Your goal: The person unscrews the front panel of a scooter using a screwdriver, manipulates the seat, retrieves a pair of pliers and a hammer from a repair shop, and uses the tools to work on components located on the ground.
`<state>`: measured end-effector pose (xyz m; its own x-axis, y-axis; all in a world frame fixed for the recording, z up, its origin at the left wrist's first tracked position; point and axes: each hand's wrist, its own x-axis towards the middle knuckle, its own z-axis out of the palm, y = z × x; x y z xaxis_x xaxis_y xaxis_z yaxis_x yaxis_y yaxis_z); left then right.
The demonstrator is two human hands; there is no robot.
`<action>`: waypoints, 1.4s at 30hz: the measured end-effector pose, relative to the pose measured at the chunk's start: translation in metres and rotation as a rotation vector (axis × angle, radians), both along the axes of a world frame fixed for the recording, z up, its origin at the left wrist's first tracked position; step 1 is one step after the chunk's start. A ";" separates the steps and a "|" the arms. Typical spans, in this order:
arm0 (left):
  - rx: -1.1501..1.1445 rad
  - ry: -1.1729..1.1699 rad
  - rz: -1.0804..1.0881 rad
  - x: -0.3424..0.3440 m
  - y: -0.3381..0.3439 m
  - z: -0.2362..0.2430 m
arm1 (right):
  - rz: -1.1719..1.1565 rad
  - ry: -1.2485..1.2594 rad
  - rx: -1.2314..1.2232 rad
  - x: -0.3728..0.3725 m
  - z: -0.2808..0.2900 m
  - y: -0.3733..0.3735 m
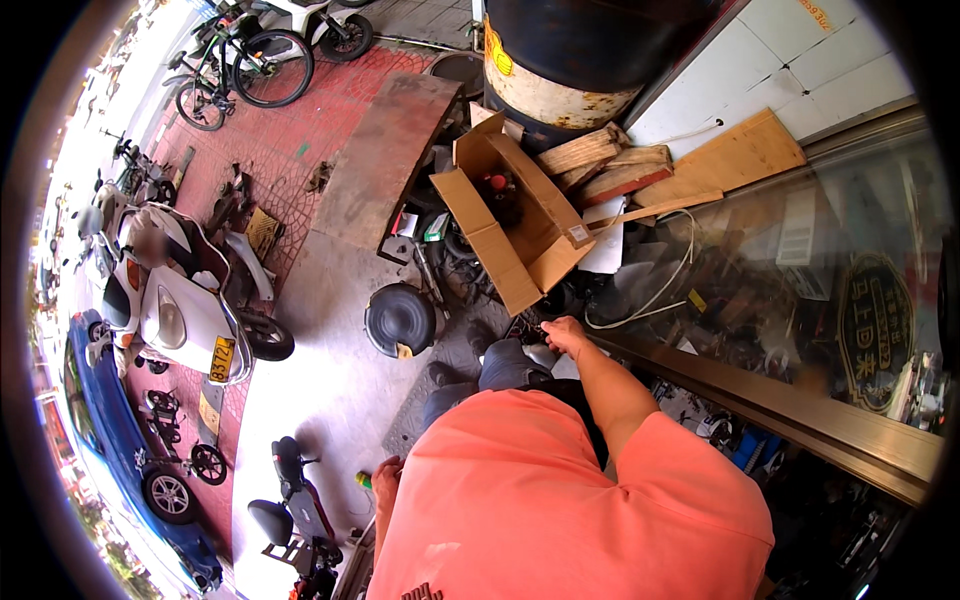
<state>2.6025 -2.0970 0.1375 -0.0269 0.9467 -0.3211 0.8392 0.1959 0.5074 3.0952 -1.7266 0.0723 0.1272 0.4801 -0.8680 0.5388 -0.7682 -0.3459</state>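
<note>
My right hand (566, 336) reaches forward past my knees with its fingers curled closed. Whatever it grips is too small to make out, among dark parts just below the cardboard box (478, 232). Down at my left side, my left hand (385, 474) is partly hidden by my orange shirt (510, 480). Its fingers look closed around a tool with a green and yellow handle (363, 480), whose end sticks out to the left. The open box holds a dark item with a red top (498, 183).
A round black stool (400, 320) stands left of my feet. Beyond it are a low brown table (385, 150), a black and white drum (560, 100) and wooden boards (730, 160). A glass case (800, 290) lines the right. A white scooter (180, 320) is parked left.
</note>
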 end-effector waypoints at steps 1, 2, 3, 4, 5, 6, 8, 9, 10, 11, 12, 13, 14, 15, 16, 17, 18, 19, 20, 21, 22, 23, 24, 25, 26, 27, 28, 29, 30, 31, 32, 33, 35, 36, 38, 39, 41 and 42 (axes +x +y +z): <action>-0.132 -0.336 0.408 0.003 0.002 0.001 | 0.003 -0.001 -0.002 -0.003 0.001 0.002; -0.261 -0.674 0.813 0.008 0.010 0.007 | 0.006 -0.001 -0.003 -0.004 0.001 0.003; -0.390 -1.013 1.217 0.013 0.020 0.017 | 0.008 -0.001 -0.004 -0.005 -0.001 0.003; -0.377 -0.964 1.200 0.022 0.034 0.037 | 0.022 -0.017 -0.008 -0.006 -0.003 0.004; -0.366 -0.911 1.183 0.030 0.050 0.064 | 0.036 -0.030 -0.014 -0.009 -0.005 0.004; -0.358 -0.910 1.201 0.028 0.044 0.066 | 0.059 -0.036 -0.021 -0.016 -0.006 0.005; -0.346 -0.967 1.266 0.016 0.012 0.046 | 0.059 -0.009 -0.021 -0.033 -0.003 0.006; -0.345 -1.030 1.307 0.009 -0.007 0.030 | 0.057 -0.001 -0.018 -0.040 -0.001 0.007; -0.262 -0.955 1.140 0.007 -0.017 0.027 | 0.082 -0.001 -0.020 -0.046 -0.001 0.009; -0.181 -0.875 0.978 0.006 -0.028 0.023 | 0.110 -0.001 -0.021 -0.053 -0.002 0.010; -0.147 -0.828 0.902 0.004 -0.039 0.019 | 0.140 -0.001 -0.023 -0.061 -0.002 0.010; -0.106 -0.776 0.841 0.004 -0.053 0.015 | 0.153 -0.001 -0.033 -0.074 0.000 0.012; -0.110 -0.765 0.856 0.002 -0.063 0.010 | 0.161 -0.003 -0.038 -0.085 0.001 0.014; -0.112 -0.741 0.879 0.000 -0.075 0.007 | 0.172 -0.006 -0.043 -0.096 0.002 0.015; -0.112 -0.720 0.903 -0.001 -0.084 0.003 | 0.197 0.008 -0.032 -0.109 0.004 0.016; -0.094 -0.737 0.945 -0.003 -0.097 0.000 | 0.213 -0.010 -0.027 -0.123 0.005 0.015; -0.078 -0.751 0.987 -0.005 -0.111 -0.002 | 0.231 -0.029 -0.022 -0.137 0.006 0.013; -0.043 -0.765 1.027 -0.006 -0.126 -0.005 | 0.256 -0.044 -0.008 -0.155 0.009 0.014; -0.014 -0.785 1.063 -0.011 -0.139 -0.010 | 0.229 -0.002 -0.001 -0.171 0.005 0.009; 0.019 -0.796 1.088 -0.015 -0.151 -0.015 | 0.252 0.021 -0.017 -0.183 0.001 0.009; 0.049 -0.793 1.121 -0.018 -0.165 -0.020 | 0.293 0.021 -0.014 -0.203 0.001 0.006; 0.065 -0.787 1.138 -0.024 -0.176 -0.020 | 0.325 0.019 -0.011 -0.223 0.002 0.002; 0.083 -0.781 1.153 -0.031 -0.186 -0.020 | 0.352 0.009 -0.012 -0.243 0.004 -0.002; 0.121 -0.784 1.173 -0.033 -0.208 -0.027 | 0.399 0.029 -0.012 -0.269 0.008 -0.008; 0.130 -0.788 1.207 -0.036 -0.223 -0.032 | 0.433 0.043 -0.012 -0.290 0.009 -0.014; 0.143 -0.791 1.239 -0.041 -0.236 -0.038 | 0.464 0.059 -0.013 -0.312 0.009 -0.019; 0.118 -0.798 1.287 -0.045 -0.243 -0.034 | 0.479 0.083 -0.017 -0.328 0.010 -0.026; 0.056 -0.795 1.385 -0.048 -0.249 -0.030 | 0.508 0.099 -0.003 -0.344 0.012 -0.030; 0.000 -0.795 1.485 -0.052 -0.251 -0.026 | 0.531 0.115 0.011 -0.360 0.013 -0.032; -0.059 -0.793 1.597 -0.053 -0.256 -0.017 | 0.555 0.133 0.015 -0.374 0.014 -0.038; -0.085 -0.784 1.684 -0.056 -0.260 -0.015 | 0.576 0.150 0.011 -0.393 0.015 -0.039; -0.103 -0.794 1.751 -0.057 -0.266 -0.011 | 0.591 0.144 0.002 -0.407 0.017 -0.044; -0.134 -0.765 1.820 -0.052 -0.275 -0.013 | 0.648 0.123 -0.013 -0.434 0.015 -0.049; -0.162 -0.726 1.791 -0.058 -0.274 -0.017 | 0.655 0.129 -0.010 -0.442 0.012 -0.046; -0.257 -0.553 1.611 -0.074 -0.264 -0.026 | 0.656 0.100 -0.001 -0.449 0.018 -0.037; -0.310 -0.430 1.486 -0.082 -0.257 -0.031 | 0.659 0.085 0.002 -0.452 0.021 -0.031; -0.421 -0.091 1.167 -0.094 -0.242 -0.043 | 0.656 0.060 -0.020 -0.461 0.023 -0.017; -0.461 0.053 1.039 -0.102 -0.234 -0.049 | 0.660 0.044 -0.033 -0.465 0.020 -0.010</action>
<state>2.5002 -2.3314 0.0884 -0.7535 0.2498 -0.6081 0.1794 0.9680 0.1753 2.6306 -1.7363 0.0927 -0.2208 0.4184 -0.8810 0.8856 -0.2923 -0.3608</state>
